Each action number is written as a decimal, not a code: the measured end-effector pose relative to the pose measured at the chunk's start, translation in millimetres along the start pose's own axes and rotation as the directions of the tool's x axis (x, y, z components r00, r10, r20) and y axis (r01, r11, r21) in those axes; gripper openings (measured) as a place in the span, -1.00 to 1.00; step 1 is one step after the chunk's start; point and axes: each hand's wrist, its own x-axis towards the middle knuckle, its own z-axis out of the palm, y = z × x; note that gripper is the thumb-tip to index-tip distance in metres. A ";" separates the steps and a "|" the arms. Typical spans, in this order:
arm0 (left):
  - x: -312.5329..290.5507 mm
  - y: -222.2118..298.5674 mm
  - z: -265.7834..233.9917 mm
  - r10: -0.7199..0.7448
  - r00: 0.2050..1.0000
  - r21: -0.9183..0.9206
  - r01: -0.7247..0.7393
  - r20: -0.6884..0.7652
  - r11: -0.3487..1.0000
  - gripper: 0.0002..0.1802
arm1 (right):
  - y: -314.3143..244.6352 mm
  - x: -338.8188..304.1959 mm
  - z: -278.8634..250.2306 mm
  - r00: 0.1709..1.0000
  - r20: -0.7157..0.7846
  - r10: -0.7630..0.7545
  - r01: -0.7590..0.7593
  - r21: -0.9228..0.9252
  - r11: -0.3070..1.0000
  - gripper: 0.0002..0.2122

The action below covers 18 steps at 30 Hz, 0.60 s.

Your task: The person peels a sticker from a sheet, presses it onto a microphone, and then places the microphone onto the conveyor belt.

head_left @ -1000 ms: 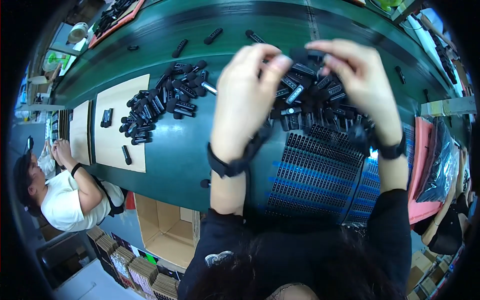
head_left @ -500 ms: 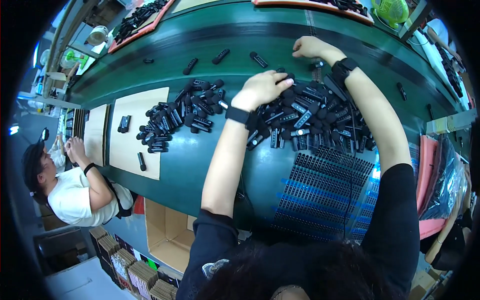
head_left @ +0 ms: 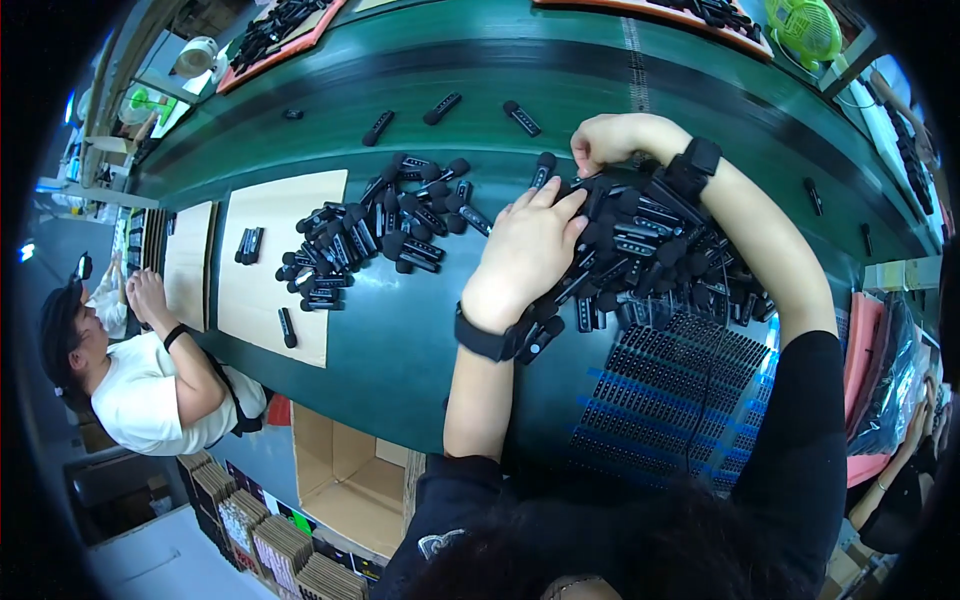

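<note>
Lower edge: an open brown cardboard box point(head_left: 345, 480) stood below the green, smooth surface point(head_left: 390, 375).
Sheets: flat panels of small black strips with blue bands point(head_left: 670, 390) lay on the surface, just nearer than the main heap.
Left hand: the left hand point(head_left: 528, 245), a black band at its wrist, reached over the heap's left side, fingers extended and slightly apart; whether it gripped anything could not be told.
Main heap: small black stick-shaped devices with rounded dark heads point(head_left: 640, 240) lay jumbled under and between the forearms.
Right hand: the right hand point(head_left: 598, 150) bent in at the heap's far edge, fingertips drawn narrowly together; what lay between them was unclear.
Left of the hands: a second cluster of black devices point(head_left: 400, 220) partly overlapped a flat tan cardboard sheet point(head_left: 250, 310).
Far left: a person in a white shirt point(head_left: 155, 395) faced the surface.
Far strip: a few loose black devices point(head_left: 442, 109) lay well apart.
Far edge: a bright green plastic fan point(head_left: 805, 30) stood at right.
</note>
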 end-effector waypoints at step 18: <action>-73.2 36.6 -106.8 -0.017 0.996 -0.024 0.015 -0.088 1.000 -0.56 | -52.6 45.0 -66.5 0.974 -0.150 0.170 -0.089 0.437 0.895 -0.60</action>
